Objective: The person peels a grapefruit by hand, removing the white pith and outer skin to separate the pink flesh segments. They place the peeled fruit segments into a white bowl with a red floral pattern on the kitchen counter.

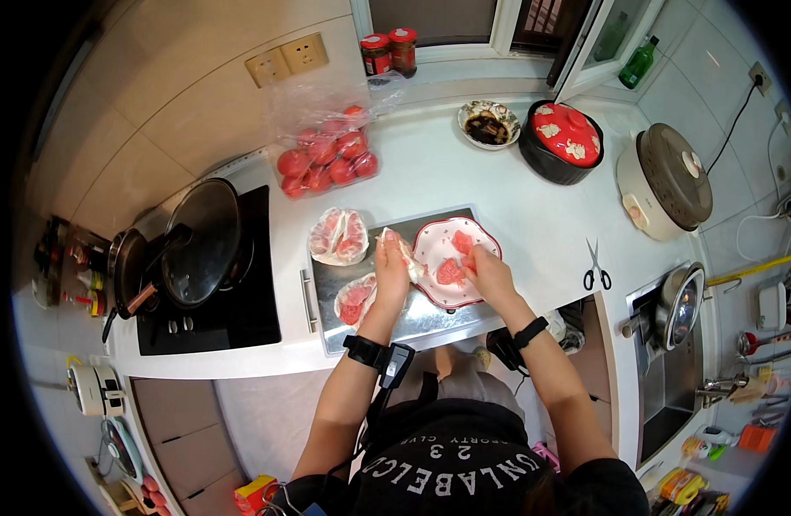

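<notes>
My left hand (391,269) grips a strip of whitish pomelo membrane (410,259) beside the left rim of a scalloped, red-edged plate (428,240). Over the plate's right side, my right hand (492,278) pinches a pink piece of pomelo flesh (468,263), partly hidden by the fingers. Loose pulp pieces (448,271) lie on the plate. The plate rests on a metal board (344,329). A large pomelo portion (339,237) with white pith sits at the board's far left corner. Another opened portion (355,300) lies left of my left forearm, partly covered by it.
A bag of tomatoes (324,155) stands behind the board. Left is a black cooktop (259,271) with a lidded pan (202,242). To the right are scissors (597,266), a sauce bowl (489,126), a red-lidded pot (563,138), an electric cooker (669,180) and a sink (669,400).
</notes>
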### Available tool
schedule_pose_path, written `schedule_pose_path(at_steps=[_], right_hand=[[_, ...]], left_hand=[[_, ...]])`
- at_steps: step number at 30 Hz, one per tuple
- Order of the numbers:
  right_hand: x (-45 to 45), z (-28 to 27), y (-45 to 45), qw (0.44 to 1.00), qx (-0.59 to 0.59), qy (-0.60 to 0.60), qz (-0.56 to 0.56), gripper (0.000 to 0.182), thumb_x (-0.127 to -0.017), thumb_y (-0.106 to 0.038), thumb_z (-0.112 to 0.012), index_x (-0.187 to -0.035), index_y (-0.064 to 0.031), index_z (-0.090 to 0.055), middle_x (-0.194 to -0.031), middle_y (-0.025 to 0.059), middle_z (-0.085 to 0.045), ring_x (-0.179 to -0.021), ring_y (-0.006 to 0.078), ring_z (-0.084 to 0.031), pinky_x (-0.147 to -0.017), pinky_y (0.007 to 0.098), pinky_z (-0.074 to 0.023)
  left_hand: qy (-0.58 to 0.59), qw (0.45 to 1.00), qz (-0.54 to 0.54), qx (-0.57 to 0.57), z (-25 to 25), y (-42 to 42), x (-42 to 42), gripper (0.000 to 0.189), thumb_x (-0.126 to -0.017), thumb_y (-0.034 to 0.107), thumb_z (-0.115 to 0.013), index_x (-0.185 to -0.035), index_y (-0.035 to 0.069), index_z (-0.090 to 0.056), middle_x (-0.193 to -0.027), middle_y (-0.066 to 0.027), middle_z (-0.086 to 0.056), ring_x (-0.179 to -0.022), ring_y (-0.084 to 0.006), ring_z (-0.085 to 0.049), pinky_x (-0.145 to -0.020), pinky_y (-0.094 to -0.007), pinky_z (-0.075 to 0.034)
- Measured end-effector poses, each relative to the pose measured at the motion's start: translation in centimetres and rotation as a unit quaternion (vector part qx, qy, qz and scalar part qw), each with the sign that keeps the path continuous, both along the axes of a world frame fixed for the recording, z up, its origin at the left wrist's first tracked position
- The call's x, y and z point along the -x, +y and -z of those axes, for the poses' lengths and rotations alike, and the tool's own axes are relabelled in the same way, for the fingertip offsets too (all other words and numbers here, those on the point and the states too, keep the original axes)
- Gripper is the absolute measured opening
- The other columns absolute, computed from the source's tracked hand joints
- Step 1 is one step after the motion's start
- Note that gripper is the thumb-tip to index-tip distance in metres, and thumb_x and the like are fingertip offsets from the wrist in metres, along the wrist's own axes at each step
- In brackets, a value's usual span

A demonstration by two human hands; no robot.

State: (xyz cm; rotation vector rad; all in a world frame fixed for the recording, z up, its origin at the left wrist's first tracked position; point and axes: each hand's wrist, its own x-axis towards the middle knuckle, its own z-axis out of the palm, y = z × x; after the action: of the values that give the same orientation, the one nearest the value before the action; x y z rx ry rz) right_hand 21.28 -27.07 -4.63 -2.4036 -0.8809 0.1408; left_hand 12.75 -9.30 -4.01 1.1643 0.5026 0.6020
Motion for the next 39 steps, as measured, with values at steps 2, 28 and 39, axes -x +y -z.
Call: schedule_pose_path(at_steps=[2,28,39], right_hand=[[-0.2,0.4,0.0,1.0,0.014,-0.016,0.0,0.021,-0.079,-0.021,-0.062,-0.088,-0.0055,-0.051,-0.083,0.0097,-0.062,-0.08,0.0271,-0.06,-0.064,0.0378,-0.0487],[3.7,-4.1,1.3,0.854,-0.306,0.412,-0.082,0.029,-0.088,-0.009,-0.056,-0.115,-0.0016,-0.052,-0.098,0.0048,-0.062,-0.087,0.0085,-0.057,-0.074,0.0226,-0.0457],[4.4,-3.2,1.8,0.871,-0.308,0.382,-0.021,0.01,-0.082,-0.01,-0.064,-0.087,-0.0023,-0.06,-0.073,0.0033,-0.065,-0.064,0.0065,-0.059,-0.058,0.0202,-0.0453]], left_hand=[[0.0,1.0,0.006,0.018,-0.5,-0.2,0.1,0.032,-0.097,0.035,-0.033,-0.081,0.009,-0.042,-0.063,-0.0012,-0.044,-0.05,-0.0095,-0.043,-0.044,-0.0251,-0.041],[0.003,0.996,0.08,0.05,-0.6,-1.6,-0.4,0.032,-0.097,0.036,-0.035,-0.082,0.01,-0.044,-0.064,-0.0013,-0.046,-0.052,-0.0095,-0.045,-0.045,-0.024,-0.04],[0.039,0.996,0.029,-0.073,0.7,-1.7,-0.3,0.033,-0.098,0.031,-0.034,-0.078,0.007,-0.046,-0.063,0.0008,-0.045,-0.055,-0.0068,-0.041,-0.049,-0.023,-0.034]])
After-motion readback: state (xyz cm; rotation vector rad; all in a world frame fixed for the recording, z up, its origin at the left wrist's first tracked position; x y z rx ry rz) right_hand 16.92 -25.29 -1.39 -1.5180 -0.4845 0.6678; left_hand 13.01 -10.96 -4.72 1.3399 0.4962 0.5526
